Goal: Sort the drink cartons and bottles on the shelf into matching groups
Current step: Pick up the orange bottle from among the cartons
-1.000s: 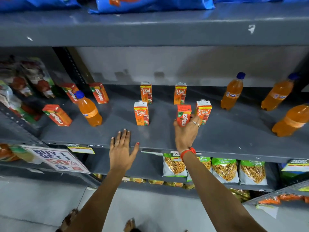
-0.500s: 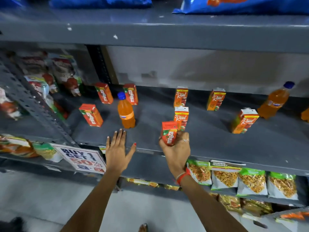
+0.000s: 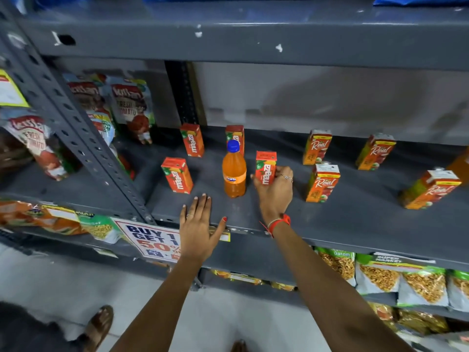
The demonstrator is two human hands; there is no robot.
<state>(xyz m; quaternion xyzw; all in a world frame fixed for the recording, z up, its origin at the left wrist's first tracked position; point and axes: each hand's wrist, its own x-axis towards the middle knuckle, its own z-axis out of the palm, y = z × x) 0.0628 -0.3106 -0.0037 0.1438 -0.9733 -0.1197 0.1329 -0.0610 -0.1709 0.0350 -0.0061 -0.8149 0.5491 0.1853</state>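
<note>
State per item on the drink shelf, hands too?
Left hand: open, flat on shelf edge.
Right hand: gripping red Maaza carton, upright.
Orange Fanta bottle: upright, capped, untouched.
Three other Maaza cartons: upright, left.
Four orange Real cartons: upright, right.

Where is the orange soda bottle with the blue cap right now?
The orange soda bottle with the blue cap stands upright on the grey metal shelf, left of the red Maaza carton held in the right hand.

Grey steel shelving (image 3: 355,224) w/ perforated upright (image 3: 76,138) at 9 o'clock; pale wall (image 3: 317,97) behind; light tiled floor (image 3: 45,283) at 7 o'clock, dim lighting.
</note>
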